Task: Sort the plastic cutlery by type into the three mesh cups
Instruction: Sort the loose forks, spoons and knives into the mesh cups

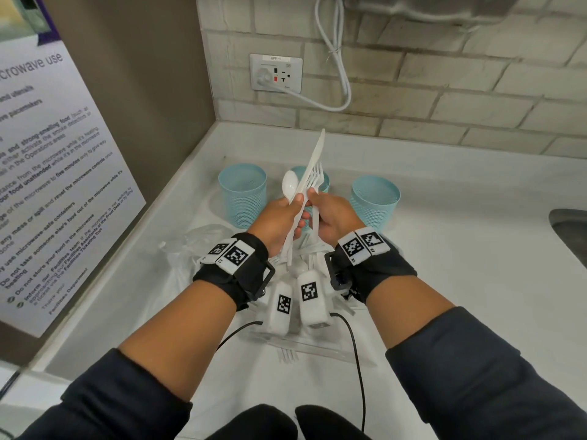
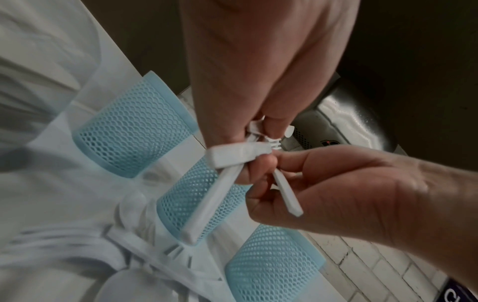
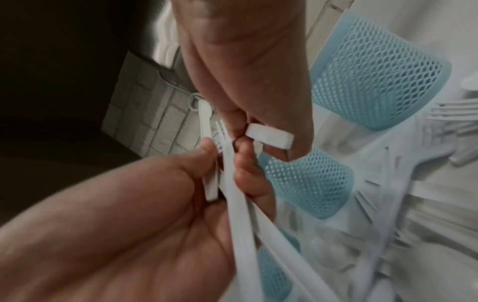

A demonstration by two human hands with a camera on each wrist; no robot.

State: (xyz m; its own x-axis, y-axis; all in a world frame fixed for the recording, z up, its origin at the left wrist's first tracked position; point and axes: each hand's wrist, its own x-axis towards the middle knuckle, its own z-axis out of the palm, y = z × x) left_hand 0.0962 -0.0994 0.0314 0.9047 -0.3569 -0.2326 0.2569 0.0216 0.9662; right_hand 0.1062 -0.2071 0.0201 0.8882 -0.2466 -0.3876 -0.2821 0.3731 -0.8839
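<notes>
We hold a mixed bunch of white plastic cutlery above the counter (image 1: 444, 281), in front of the three blue mesh cups. Our left hand (image 1: 279, 220) has its fingers curled round the handles of a spoon (image 1: 289, 185) and a knife (image 1: 313, 160); the knife blade points up and away toward the tiled wall. Our right hand (image 1: 333, 217) pinches the handle of a fork (image 1: 317, 176) just beside them, tines up, thumb and fingers closed on it. How many forks sit in the pinch we cannot tell.

The hands touch or nearly touch over the middle cup (image 1: 322, 185), which they mostly hide. The left cup (image 1: 243, 195) and right cup (image 1: 374, 201) stand upright on either side; we see no cutlery inside either.

Beneath the wrists lies a loose pile of cutlery (image 1: 301, 258) on the counter, with a clear plastic bag (image 1: 190, 246) to its left. A sink edge (image 1: 568, 230) shows at far right.
</notes>
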